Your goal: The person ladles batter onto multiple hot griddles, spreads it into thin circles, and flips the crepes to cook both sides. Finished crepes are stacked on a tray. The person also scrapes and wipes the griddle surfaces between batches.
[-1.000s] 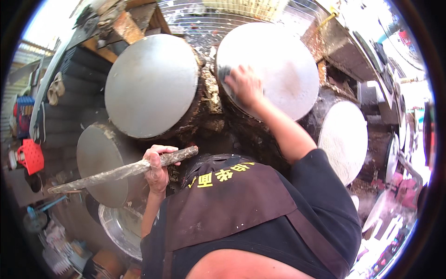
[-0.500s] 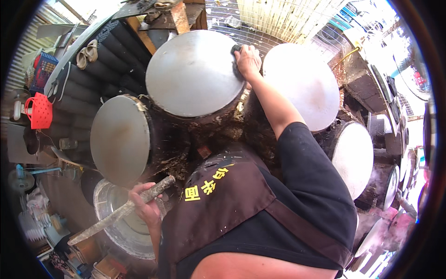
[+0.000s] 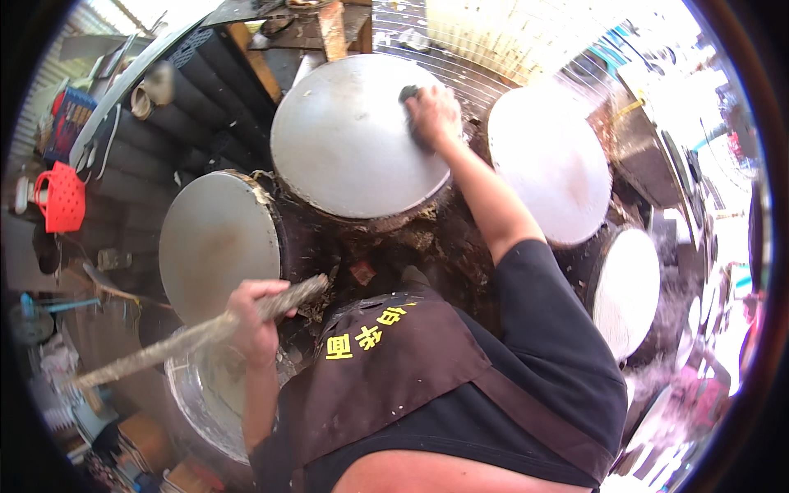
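My right hand point(image 3: 436, 119) presses a dark scrubbing pad or wad of cloth point(image 3: 408, 93) against the far right part of the middle round griddle point(image 3: 345, 144). Its exact kind is hard to make out, since my fingers cover most of it. In my left hand point(image 3: 256, 324) is a long, rough stick point(image 3: 164, 349) crusted with pale residue, held slantwise. Below that hand stands a wide tub point(image 3: 182, 403) with pale, wet-looking contents, partly hidden by my hand and forearm. A second round griddle point(image 3: 218, 246), browned in the middle, lies just beyond the left hand.
More round griddles curve to the right, one pale point(image 3: 549, 164) and one covered in a white layer point(image 3: 629, 294). Steam drifts at the lower right. A red basket point(image 3: 62, 197) hangs at the far left. Wire mesh point(image 3: 452, 62) lies behind the middle griddle.
My left hand has risen with the stick, away from the tub and towards the left griddle. The right hand and pad have shifted slightly inward from the middle griddle's rim.
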A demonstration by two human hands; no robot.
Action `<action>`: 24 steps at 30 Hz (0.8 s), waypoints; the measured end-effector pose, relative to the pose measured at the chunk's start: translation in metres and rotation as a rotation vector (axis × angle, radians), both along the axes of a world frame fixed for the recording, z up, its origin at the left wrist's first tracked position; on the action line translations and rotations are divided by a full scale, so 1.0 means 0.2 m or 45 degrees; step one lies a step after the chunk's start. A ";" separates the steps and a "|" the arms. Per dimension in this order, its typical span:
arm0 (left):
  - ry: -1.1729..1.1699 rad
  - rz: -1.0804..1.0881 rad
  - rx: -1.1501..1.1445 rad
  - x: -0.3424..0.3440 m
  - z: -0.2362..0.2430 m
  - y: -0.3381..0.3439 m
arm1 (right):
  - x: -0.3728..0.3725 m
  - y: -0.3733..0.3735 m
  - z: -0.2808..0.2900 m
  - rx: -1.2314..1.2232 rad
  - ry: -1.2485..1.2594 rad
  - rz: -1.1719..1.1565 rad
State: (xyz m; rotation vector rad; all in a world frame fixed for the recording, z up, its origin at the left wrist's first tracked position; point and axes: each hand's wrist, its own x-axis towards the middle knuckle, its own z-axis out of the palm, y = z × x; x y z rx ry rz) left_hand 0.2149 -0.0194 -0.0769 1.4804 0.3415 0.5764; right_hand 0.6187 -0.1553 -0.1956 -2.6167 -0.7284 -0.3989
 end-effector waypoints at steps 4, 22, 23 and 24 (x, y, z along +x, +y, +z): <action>-0.067 -0.068 0.048 0.36 -0.12 0.06 | -0.63 0.11 0.08 -0.076 0.142 0.586; 0.300 0.153 -0.041 0.48 -0.32 0.04 | -0.50 1.04 -0.03 -0.031 -0.039 1.735; 0.295 0.162 -0.036 0.43 -0.27 0.04 | -0.58 0.93 -0.01 0.033 0.036 1.802; 0.286 0.171 -0.024 0.39 -0.23 0.05 | -0.59 0.83 0.02 0.100 0.103 1.866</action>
